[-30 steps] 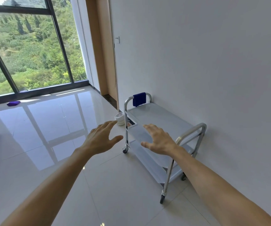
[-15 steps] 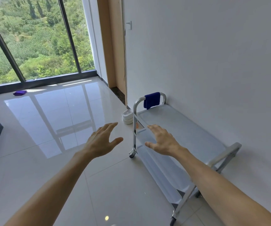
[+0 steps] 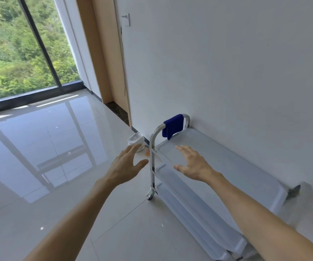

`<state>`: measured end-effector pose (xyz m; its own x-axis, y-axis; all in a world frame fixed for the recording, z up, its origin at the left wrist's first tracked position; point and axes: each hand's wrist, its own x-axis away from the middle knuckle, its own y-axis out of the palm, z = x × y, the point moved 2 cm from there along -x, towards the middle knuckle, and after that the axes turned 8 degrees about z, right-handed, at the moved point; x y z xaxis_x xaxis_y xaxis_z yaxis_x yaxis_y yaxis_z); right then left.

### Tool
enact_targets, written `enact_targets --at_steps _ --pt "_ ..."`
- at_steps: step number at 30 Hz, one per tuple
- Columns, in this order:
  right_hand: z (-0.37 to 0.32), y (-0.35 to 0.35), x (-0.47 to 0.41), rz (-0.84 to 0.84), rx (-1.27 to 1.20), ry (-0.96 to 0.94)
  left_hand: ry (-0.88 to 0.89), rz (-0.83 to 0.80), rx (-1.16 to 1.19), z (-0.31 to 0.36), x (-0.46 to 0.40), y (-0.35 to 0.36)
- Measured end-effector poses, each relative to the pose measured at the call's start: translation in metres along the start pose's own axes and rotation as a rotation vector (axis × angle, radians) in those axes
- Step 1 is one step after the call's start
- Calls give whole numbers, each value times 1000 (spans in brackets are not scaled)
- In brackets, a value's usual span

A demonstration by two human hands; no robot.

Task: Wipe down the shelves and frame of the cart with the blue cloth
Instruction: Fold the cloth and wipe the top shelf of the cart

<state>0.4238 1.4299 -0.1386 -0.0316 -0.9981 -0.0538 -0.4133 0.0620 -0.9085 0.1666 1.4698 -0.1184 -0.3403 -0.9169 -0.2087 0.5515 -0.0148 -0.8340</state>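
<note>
A glossy pale tiled floor [image 3: 61, 166] spreads before you, a plain white wall [image 3: 227, 63] on your right. Against that wall stands a pale grey tiered cart with a chrome tube frame [image 3: 217, 162], its near end blurred. Your bare left hand [image 3: 125, 166] hovers over the floor just beside the cart, its grip spread and holding nothing. Your right hand [image 3: 191, 164] hovers above the top shelf, likewise spread. A dark blue folded cloth [image 3: 172, 126] hangs over the far chrome handle, beyond both hands.
</note>
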Motion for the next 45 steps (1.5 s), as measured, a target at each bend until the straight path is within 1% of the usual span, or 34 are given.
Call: enact_targets --at_steps 6,11,16,22,28,34,40,43,45 --pt "17 22 -73 -11 -18 57 54 -49 49 -30 -84 28" --pt "43 37 -146 -1 -83 100 59 -70 72 -52 -157 48" --pt "63 48 -218 -19 -199 141 -27 -96 126 -73 -224 61" --pt "90 61 -281 -36 -255 219 -88 -119 204 -99 -288 84" --pt "121 64 -326 -4 -255 346 -95 -251 272 -104 -358 125" --pt "149 68 -355 91 -267 552 -121 -462 337 -100 -437 182" --pt "162 70 -370 203 -211 700 -3 -618 295 -95 -481 238" --pt "163 75 -371 219 -184 747 26 -639 291 -98 -481 256" --pt "163 76 -376 177 -122 731 -30 -634 327 -101 -484 264"
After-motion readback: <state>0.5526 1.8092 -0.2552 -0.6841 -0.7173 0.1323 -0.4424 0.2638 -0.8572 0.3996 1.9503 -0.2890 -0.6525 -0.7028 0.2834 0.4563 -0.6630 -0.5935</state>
